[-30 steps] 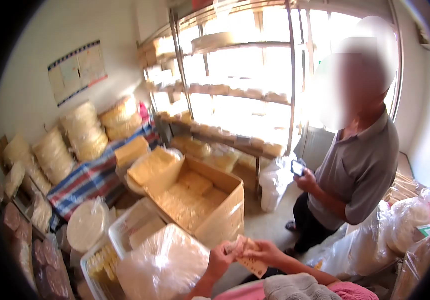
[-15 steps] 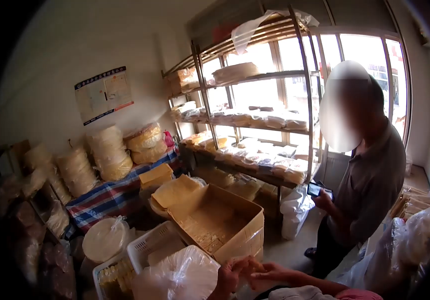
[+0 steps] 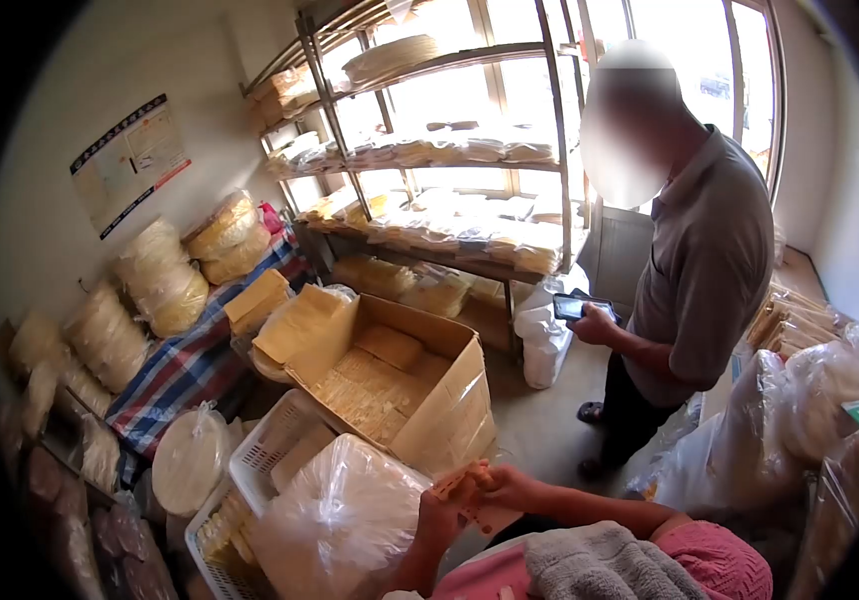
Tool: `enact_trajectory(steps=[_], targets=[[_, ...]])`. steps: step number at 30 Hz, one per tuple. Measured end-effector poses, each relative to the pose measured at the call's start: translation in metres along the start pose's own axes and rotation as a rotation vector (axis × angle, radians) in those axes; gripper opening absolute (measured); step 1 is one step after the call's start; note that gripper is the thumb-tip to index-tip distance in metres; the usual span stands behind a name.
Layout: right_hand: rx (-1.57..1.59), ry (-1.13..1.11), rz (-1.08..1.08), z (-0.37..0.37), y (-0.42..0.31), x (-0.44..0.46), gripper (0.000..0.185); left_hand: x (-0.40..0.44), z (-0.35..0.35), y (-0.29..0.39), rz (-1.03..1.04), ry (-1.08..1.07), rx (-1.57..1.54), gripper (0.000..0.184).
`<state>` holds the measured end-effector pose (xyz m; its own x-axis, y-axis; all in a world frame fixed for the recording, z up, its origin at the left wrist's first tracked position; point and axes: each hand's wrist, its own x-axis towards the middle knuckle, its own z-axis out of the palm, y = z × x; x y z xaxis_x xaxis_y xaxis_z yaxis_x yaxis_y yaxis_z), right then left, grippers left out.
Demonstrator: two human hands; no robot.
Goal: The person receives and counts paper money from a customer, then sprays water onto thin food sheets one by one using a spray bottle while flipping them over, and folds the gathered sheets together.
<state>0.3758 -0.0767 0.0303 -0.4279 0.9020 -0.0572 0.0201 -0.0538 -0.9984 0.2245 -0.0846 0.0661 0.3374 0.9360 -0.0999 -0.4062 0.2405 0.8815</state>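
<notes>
My left hand (image 3: 438, 515) and my right hand (image 3: 512, 487) are close together at the bottom centre, in front of my pink clothing. Between them is a thin, orange-pink piece with a printed look, perhaps paper slips (image 3: 470, 492); its exact kind is too small to make out. The fingers of both hands are closed around it. Just left of my left hand stands a large, full clear plastic bag (image 3: 345, 515) with a gathered top. A grey towel (image 3: 600, 565) lies over my pink clothing, below my right forearm.
An open cardboard box (image 3: 440, 400) stands beyond my hands, beside white plastic crates (image 3: 280, 440). Another person (image 3: 705, 260) stands at the right holding a phone (image 3: 582, 306). Metal shelves (image 3: 420, 75) bear bagged flat goods. Wrapped round stacks (image 3: 160, 275) line the left wall; plastic bags (image 3: 750, 430) crowd the right.
The view has tilted down and shifted right, so my hands and arms show more fully. The printed piece between my hands is now visible more clearly. The other person still holds the phone.
</notes>
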Motion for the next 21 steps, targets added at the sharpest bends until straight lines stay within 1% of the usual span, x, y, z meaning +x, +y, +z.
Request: enact_trajectory(steps=[1, 2, 5, 6, 9, 10, 13, 14, 15, 17, 18, 21], targets=[[0.035, -0.026, 0.088, 0.002, -0.002, -0.003, 0.016, -0.003, 0.009, 0.002, 0.001, 0.030, -0.046, 0.033], [0.071, -0.049, 0.174, 0.004, -0.002, -0.006, 0.017, 0.002, 0.001, -0.011, 0.147, -0.003, 0.027, 0.027], [0.266, -0.119, 0.145, 0.013, 0.029, -0.010, 0.019, -0.001, -0.005, -0.004, -0.012, 0.019, -0.158, 0.021], [0.333, -0.216, 0.270, 0.010, 0.028, -0.012, 0.022, -0.001, -0.002, -0.001, -0.018, 0.091, -0.212, 0.018], [0.219, -0.238, 0.299, -0.001, 0.022, -0.021, 0.027, 0.001, -0.001, 0.000, 0.095, 0.167, -0.196, 0.018], [0.241, -0.188, 0.241, -0.005, 0.016, -0.023, 0.029, 0.006, -0.013, -0.009, 0.104, 0.205, -0.109, 0.018], [0.287, -0.040, 0.059, -0.019, -0.005, -0.026, 0.037, 0.004, -0.011, -0.001, 0.063, 0.135, 0.081, 0.018], [0.289, -0.011, -0.003, -0.019, -0.011, -0.024, 0.037, -0.001, -0.002, 0.005, -0.002, 0.078, 0.158, 0.019], [0.188, 0.003, -0.027, -0.019, -0.013, -0.021, 0.036, -0.001, 0.002, 0.000, 0.008, 0.048, 0.377, 0.019], [-0.011, 0.028, -0.064, -0.018, -0.014, -0.014, 0.034, -0.001, 0.010, -0.005, -0.035, -0.175, 0.323, 0.018], [-0.028, 0.094, -0.068, -0.018, -0.011, -0.010, 0.030, -0.001, 0.006, -0.014, -0.123, -0.146, 0.327, 0.016], [0.178, 0.099, -0.082, -0.020, 0.009, -0.001, 0.027, -0.006, 0.004, -0.017, -0.192, -0.198, 0.256, 0.019]])
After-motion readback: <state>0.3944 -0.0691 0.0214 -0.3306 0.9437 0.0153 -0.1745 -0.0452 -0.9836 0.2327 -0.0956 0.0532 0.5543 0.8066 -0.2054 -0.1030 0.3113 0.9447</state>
